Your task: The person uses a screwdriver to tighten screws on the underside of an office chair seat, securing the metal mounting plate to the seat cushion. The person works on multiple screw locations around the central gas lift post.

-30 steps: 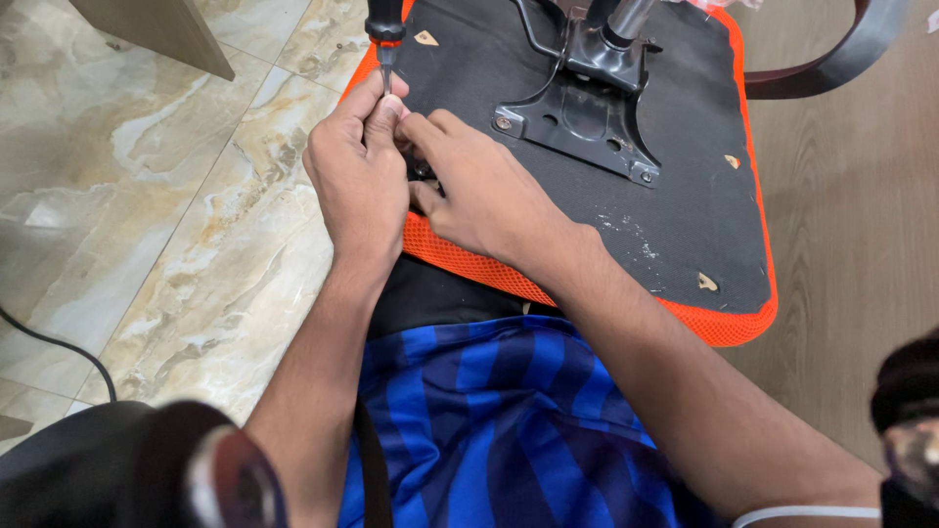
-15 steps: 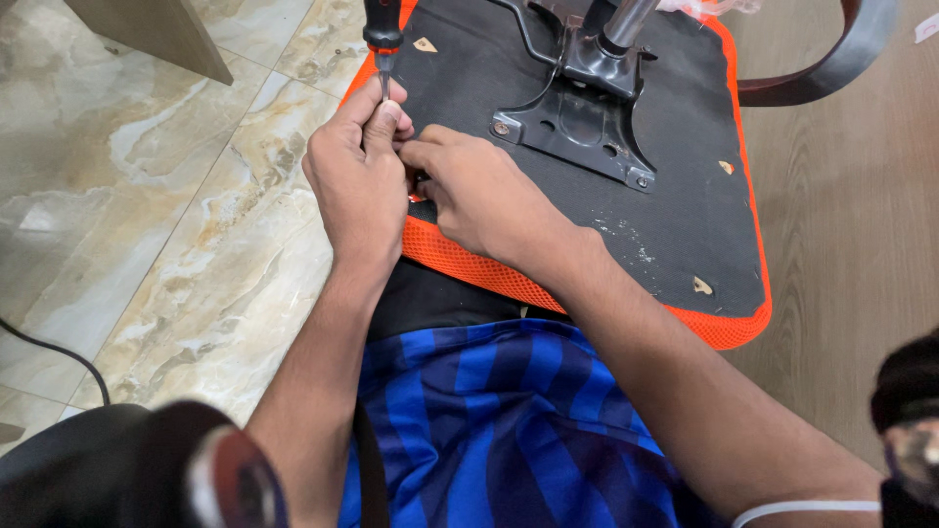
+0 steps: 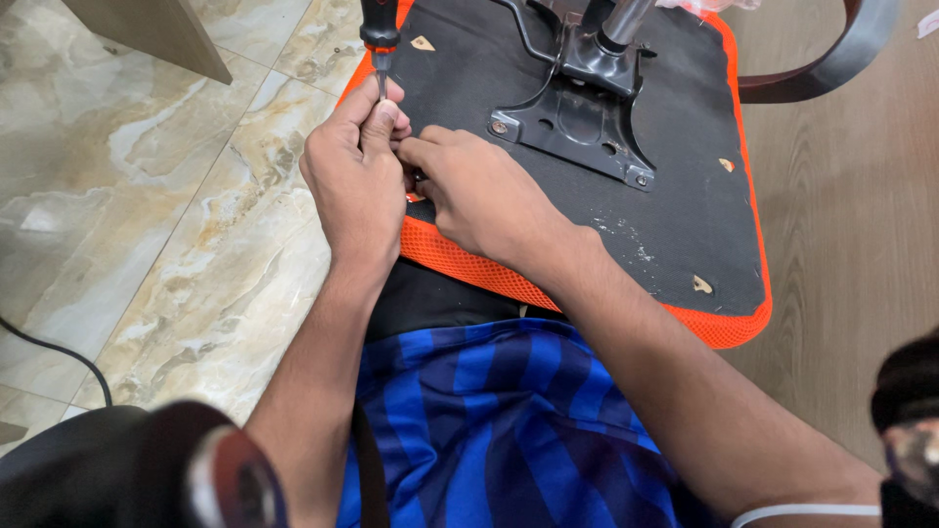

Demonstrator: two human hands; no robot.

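An upturned chair seat (image 3: 675, 196) with a black underside and an orange mesh rim rests against my lap. My left hand (image 3: 357, 181) pinches the metal shaft of a screwdriver (image 3: 380, 34) with a black and red handle, its tip hidden between my fingers. My right hand (image 3: 479, 196) is curled at the seat's near left corner, touching my left hand; what its fingertips hold is hidden. A black metal mounting plate (image 3: 582, 112) with bolts sits at the seat's centre.
Marble-patterned floor tiles (image 3: 176, 196) lie to the left, wood-look flooring (image 3: 851, 244) to the right. A dark curved armrest (image 3: 831, 59) arcs at the top right. A black cable (image 3: 59, 357) crosses the floor at the lower left. A blurred dark object (image 3: 147, 469) fills the bottom left corner.
Both hands and the screwdriver have shifted slightly up and left at the seat's corner. The grip looks the same.
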